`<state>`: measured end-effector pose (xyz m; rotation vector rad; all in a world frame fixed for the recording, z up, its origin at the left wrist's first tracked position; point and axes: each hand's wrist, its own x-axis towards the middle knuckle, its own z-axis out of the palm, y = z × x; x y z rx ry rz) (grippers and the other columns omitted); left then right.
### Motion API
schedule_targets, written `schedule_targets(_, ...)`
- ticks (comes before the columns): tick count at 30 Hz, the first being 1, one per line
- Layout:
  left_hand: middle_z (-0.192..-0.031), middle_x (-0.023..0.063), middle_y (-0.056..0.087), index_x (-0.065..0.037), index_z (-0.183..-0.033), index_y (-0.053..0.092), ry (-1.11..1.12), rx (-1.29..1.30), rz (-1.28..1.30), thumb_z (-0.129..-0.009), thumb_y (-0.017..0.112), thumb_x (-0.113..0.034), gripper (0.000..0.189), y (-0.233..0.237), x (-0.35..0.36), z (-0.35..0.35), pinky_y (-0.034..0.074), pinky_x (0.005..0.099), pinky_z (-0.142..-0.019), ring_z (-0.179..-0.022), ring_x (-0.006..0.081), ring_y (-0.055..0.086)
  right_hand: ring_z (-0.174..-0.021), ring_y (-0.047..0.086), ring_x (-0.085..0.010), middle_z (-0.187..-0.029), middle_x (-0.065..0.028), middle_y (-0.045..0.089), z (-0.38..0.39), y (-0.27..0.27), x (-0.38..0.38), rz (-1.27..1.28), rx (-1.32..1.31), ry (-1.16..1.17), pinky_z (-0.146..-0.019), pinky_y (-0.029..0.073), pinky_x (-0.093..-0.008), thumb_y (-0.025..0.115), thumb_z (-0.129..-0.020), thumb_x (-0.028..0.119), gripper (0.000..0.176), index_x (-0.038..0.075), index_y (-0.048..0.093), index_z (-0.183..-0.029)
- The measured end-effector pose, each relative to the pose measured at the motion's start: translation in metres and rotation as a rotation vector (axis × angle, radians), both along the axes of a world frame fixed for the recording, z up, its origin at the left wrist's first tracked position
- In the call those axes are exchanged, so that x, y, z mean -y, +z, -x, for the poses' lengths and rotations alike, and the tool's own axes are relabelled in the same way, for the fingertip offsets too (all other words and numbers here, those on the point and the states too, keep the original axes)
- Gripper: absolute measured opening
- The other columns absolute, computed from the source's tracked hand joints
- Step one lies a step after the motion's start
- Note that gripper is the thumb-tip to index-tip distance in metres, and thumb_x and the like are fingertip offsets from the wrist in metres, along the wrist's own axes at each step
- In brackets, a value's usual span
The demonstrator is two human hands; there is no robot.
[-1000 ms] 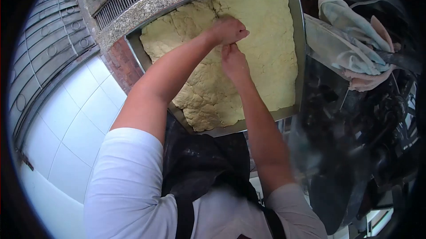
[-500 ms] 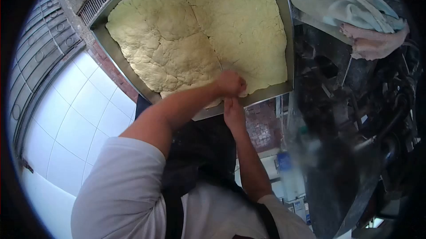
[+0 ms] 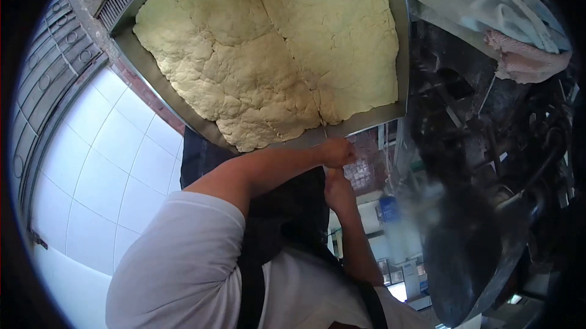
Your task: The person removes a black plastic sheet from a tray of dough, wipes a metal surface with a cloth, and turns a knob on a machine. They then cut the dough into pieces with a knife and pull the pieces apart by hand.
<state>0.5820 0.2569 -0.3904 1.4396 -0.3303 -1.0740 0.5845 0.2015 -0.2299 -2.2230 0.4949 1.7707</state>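
A large slab of pale yellow dough point(image 3: 244, 54) fills a shallow metal tray point(image 3: 403, 54). A narrow cut line runs from the tray's far side down to the dough's near edge. My left hand point(image 3: 337, 152) is closed round a thin blade-like tool point(image 3: 325, 130), which sticks up from the fist over the near rim. Just below it, my right hand point(image 3: 339, 188) is closed, close to or touching the left. Whatever it grips is hidden. Both hands are outside the tray, on the body side.
White tiles point(image 3: 91, 164) and a metal grille point(image 3: 55, 66) lie at the left. To the right are hanging cloths point(image 3: 488, 5), a pink cloth point(image 3: 528, 60) and dark metal equipment point(image 3: 452, 146). A dark apron point(image 3: 284, 198) hangs below the tray.
Both hands have moved toward my body, from over the dough's near edge to beyond the tray's rim. The cut line now reaches the near edge, and the tray appears slightly shifted in view.
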Motion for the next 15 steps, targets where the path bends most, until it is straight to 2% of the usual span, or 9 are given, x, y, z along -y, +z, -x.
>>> schedule_targets(2, -0.073, 0.0185, 0.065, -0.005, -0.075, 0.065, 0.069, -0.048, 0.087, -0.086, 0.061, -0.038, 0.035, 0.008, 0.009, 0.004, 0.048, 0.0478, -0.063, -0.07, 0.0374, 0.064, -0.092, 0.06, -0.0558, -0.097, -0.0368, 0.063, -0.009, 0.017, 0.001, -0.015, -0.04, 0.095, -0.08, 0.046, -0.063, 0.043, -0.101, 0.028, 0.04, 0.003, 0.039, -0.131)
schedule_targets(4, -0.075, 0.0186, 0.065, -0.003, -0.078, 0.063, 0.09, -0.123, 0.218, -0.09, 0.06, -0.039, 0.037, 0.014, 0.001, -0.009, 0.047, 0.0477, -0.064, -0.071, 0.0371, 0.064, -0.095, 0.06, -0.0545, -0.103, -0.0363, 0.063, -0.019, 0.025, -0.004, -0.078, 0.032, -0.031, -0.082, 0.047, -0.0613, 0.046, -0.099, 0.026, 0.044, 0.001, 0.038, -0.134)
schedule_targets(7, -0.077, 0.0181, 0.066, -0.005, -0.083, 0.064, 0.174, 0.022, 0.435, -0.093, 0.057, -0.039, 0.036, 0.044, -0.019, -0.042, 0.048, 0.0479, -0.065, -0.073, 0.0372, 0.064, -0.101, 0.059, -0.0527, -0.11, -0.0342, 0.063, -0.072, 0.068, -0.019, -0.08, -0.066, -0.017, -0.086, 0.047, -0.057, 0.05, -0.097, 0.024, 0.049, 0.001, 0.037, -0.139)
schedule_targets(8, -0.077, 0.0181, 0.066, -0.005, -0.083, 0.064, 0.17, 0.051, 0.426, -0.093, 0.057, -0.039, 0.036, 0.058, -0.037, -0.078, 0.048, 0.0479, -0.065, -0.073, 0.0372, 0.064, -0.101, 0.059, -0.0527, -0.11, -0.0342, 0.063, -0.1, 0.077, -0.025, -0.092, -0.037, -0.013, -0.086, 0.047, -0.057, 0.05, -0.097, 0.024, 0.049, 0.001, 0.037, -0.139)
schedule_targets(10, -0.086, 0.0164, 0.069, -0.01, -0.089, 0.071, 0.063, 0.046, 0.006, -0.091, 0.055, -0.039, 0.033, 0.104, -0.082, -0.162, 0.053, 0.0488, -0.074, -0.084, 0.0371, 0.067, -0.096, 0.063, -0.0503, -0.104, -0.0305, 0.065, -0.141, 0.093, -0.035, -0.224, 0.273, -0.015, -0.082, 0.05, -0.0525, 0.051, -0.099, 0.027, 0.052, -0.001, 0.038, -0.142)
schedule_targets(11, -0.084, 0.0158, 0.069, -0.011, -0.088, 0.071, 0.132, 0.165, -0.062, -0.092, 0.055, -0.039, 0.033, 0.111, -0.102, -0.197, 0.053, 0.0489, -0.074, -0.083, 0.0368, 0.067, -0.095, 0.063, -0.049, -0.104, -0.0295, 0.066, -0.159, 0.081, -0.043, -0.293, 0.32, -0.106, -0.081, 0.05, -0.0499, 0.053, -0.1, 0.028, 0.051, 0.0, 0.041, -0.141)
schedule_targets(12, -0.082, 0.0152, 0.069, -0.011, -0.088, 0.071, 0.206, 0.288, -0.129, -0.092, 0.055, -0.039, 0.032, 0.107, -0.12, -0.234, 0.053, 0.049, -0.073, -0.081, 0.0365, 0.067, -0.095, 0.064, -0.0476, -0.103, -0.0284, 0.066, -0.185, 0.061, -0.051, -0.365, 0.369, -0.193, -0.08, 0.05, -0.0473, 0.054, -0.1, 0.029, 0.05, 0.001, 0.045, -0.141)
schedule_targets(14, -0.079, 0.0144, 0.069, -0.011, -0.086, 0.07, 0.296, 0.478, -0.255, -0.093, 0.054, -0.039, 0.032, 0.087, -0.148, -0.298, 0.054, 0.0489, -0.072, -0.078, 0.0366, 0.067, -0.094, 0.064, -0.0447, -0.102, -0.0264, 0.066, -0.226, 0.021, -0.084, -0.411, 0.681, -0.225, -0.079, 0.051, -0.0439, 0.057, -0.099, 0.029, 0.044, 0.001, 0.053, -0.133)
schedule_targets(15, -0.079, 0.0146, 0.069, -0.011, -0.086, 0.07, 0.287, 0.54, -0.332, -0.093, 0.054, -0.039, 0.033, 0.074, -0.158, -0.325, 0.054, 0.0488, -0.072, -0.078, 0.0366, 0.067, -0.083, 0.062, -0.0315, -0.091, -0.0178, 0.064, -0.248, -0.005, -0.091, -0.431, 0.689, -0.219, -0.073, 0.049, -0.0384, 0.056, -0.1, 0.03, 0.044, 0.001, 0.054, -0.133)
